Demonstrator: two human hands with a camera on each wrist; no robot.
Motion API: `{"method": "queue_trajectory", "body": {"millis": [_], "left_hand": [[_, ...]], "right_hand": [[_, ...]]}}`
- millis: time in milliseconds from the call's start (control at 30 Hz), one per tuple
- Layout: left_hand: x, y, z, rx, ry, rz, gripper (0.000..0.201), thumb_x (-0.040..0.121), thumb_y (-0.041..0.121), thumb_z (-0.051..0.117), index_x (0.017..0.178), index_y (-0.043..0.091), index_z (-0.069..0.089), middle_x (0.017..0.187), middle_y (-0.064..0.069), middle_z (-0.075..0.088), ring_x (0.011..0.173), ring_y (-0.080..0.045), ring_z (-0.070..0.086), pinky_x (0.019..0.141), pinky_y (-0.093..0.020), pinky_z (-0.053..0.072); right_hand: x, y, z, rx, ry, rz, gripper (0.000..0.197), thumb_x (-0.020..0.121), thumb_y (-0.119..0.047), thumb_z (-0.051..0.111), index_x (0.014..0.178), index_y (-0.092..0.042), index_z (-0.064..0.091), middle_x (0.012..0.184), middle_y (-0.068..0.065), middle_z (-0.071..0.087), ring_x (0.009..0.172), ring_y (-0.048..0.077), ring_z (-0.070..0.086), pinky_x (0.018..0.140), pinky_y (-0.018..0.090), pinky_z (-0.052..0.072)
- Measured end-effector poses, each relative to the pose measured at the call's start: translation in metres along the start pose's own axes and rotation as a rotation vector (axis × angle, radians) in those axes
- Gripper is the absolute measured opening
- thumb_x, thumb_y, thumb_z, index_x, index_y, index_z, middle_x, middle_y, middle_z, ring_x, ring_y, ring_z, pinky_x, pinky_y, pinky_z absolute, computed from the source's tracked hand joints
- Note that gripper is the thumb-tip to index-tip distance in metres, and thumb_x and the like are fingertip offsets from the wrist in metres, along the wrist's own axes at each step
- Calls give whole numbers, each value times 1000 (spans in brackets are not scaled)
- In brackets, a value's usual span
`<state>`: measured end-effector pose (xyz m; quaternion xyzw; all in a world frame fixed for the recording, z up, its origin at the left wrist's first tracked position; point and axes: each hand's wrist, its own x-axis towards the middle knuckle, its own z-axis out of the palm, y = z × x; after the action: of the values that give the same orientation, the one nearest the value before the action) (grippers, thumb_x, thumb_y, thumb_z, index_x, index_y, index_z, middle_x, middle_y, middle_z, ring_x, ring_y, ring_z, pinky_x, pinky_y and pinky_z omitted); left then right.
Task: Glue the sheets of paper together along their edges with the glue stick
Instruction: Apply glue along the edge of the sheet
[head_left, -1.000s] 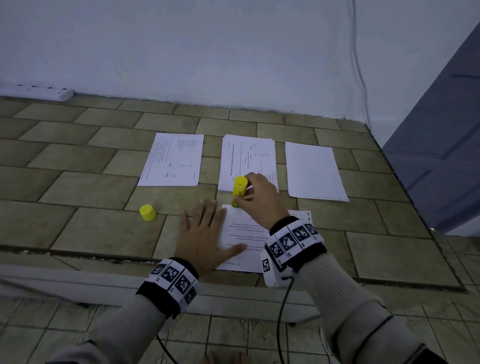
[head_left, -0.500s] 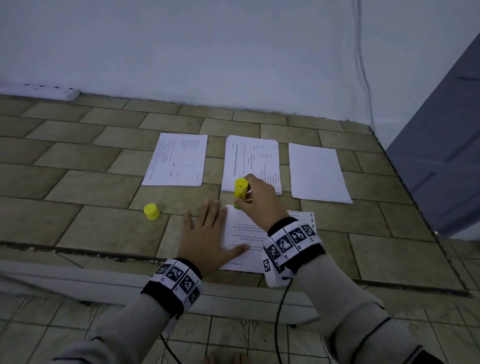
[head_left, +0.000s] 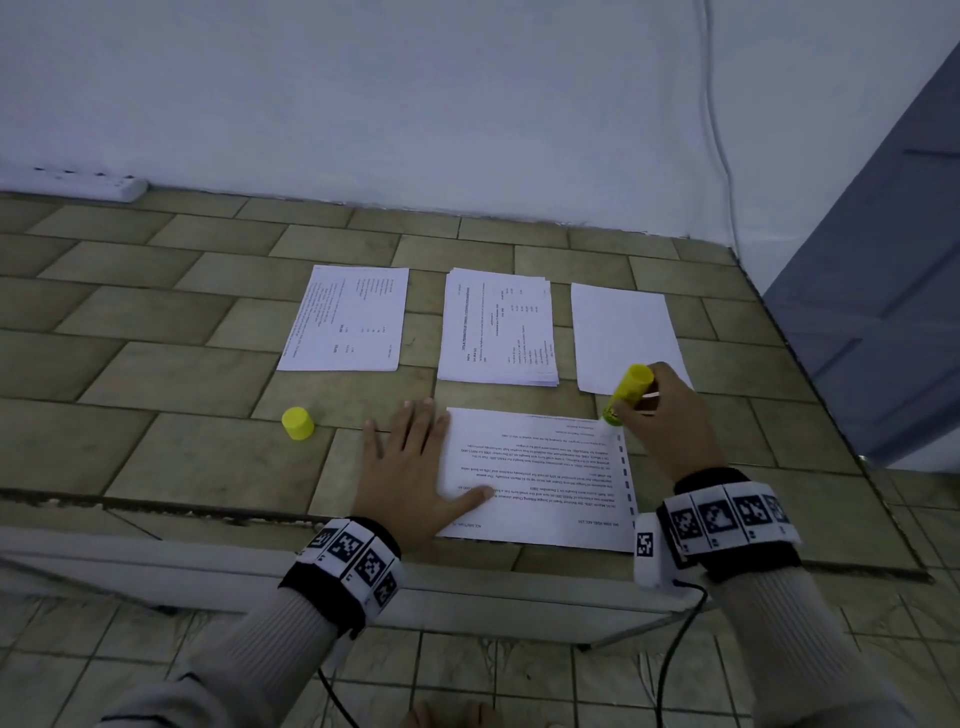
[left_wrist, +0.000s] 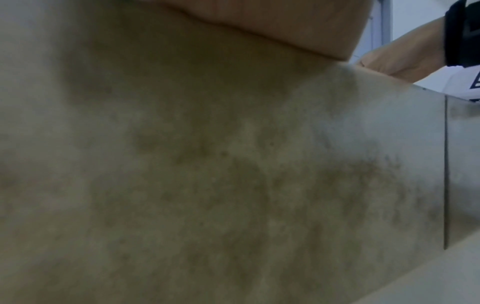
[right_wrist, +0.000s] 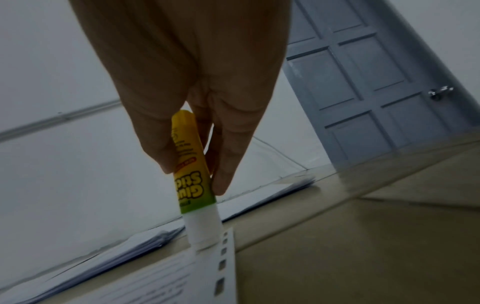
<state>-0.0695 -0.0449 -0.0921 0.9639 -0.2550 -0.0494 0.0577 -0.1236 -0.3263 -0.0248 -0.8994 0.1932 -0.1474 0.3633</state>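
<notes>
The right hand is wrapped around the yellow glue stick, whose white tip touches the far right corner of the printed sheet lying nearest the person on the tiled floor. The left hand lies flat with fingers spread on that sheet's left edge, thumb on the print. Beyond the sheet lie a printed page, a paper stack and a blank sheet; the yellow cap stands left of the sheet, past the left hand.
</notes>
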Motion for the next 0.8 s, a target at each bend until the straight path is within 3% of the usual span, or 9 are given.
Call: {"method": "queue_trajectory", "body": {"millis": [100,200,267,367,500,600,733,800], "left_hand": [[1,1,-1,-10,-4,-6,118,64,93,2,156,18,3,164,-1,-5,150,-20,-11,117,-60,-5],[0,0,-1,-15,-2,-7,117,64,94,2,154,21,10,164,-1,-3,150,-19,-10,117,-60,-4],[0,0,0,-14,-4,-1,115,64,94,3,154,22,14,164,-1,-2,150,-20,-10,117,-61,-4],[0,-1,-1,-17,-3,13,119,62,96,1,154,22,11,164,-2,-4,150,-20,-11,117,-61,-4],[-2,-3,-3,13,-34,33,127,56,98,-4,155,20,4,163,-3,-10,149,-21,-14,116,-61,-5],[-1,-3,-2,-11,-20,38,125,59,98,1,156,20,3,164,-3,-9,150,-22,-13,116,-61,-6],[-1,-3,0,-22,-7,53,125,58,99,-4,156,22,-3,164,-1,-7,150,-20,-14,116,-62,-6],[-1,-4,0,-27,-6,53,125,59,99,-4,156,22,-3,164,-1,-6,149,-20,-15,116,-62,-6]], "right_hand": [[0,2,1,29,39,9,15,83,-10,67,91,-10,54,92,9,63,84,23,64,71,29,52],[-6,-13,11,100,82,-36,14,83,-11,67,93,-6,58,93,10,61,82,20,60,65,10,45],[-14,-31,22,179,23,-89,11,85,-13,66,90,-5,59,92,9,62,81,18,62,66,8,47],[-26,-54,44,306,-161,-182,11,87,-9,64,82,-2,56,87,14,64,81,20,66,75,27,55],[-35,-76,71,293,-335,-246,17,86,-14,60,81,-1,50,83,15,60,81,26,63,76,44,53],[-39,-85,86,222,-341,-294,14,83,-12,64,82,-5,52,84,11,59,78,21,60,75,40,53],[-39,-91,98,104,-383,-329,25,85,-17,67,104,-8,53,101,8,56,91,21,57,82,42,51],[-39,-92,99,57,-395,-342,28,86,-17,67,107,-7,52,103,9,55,93,22,55,84,43,49]]}}
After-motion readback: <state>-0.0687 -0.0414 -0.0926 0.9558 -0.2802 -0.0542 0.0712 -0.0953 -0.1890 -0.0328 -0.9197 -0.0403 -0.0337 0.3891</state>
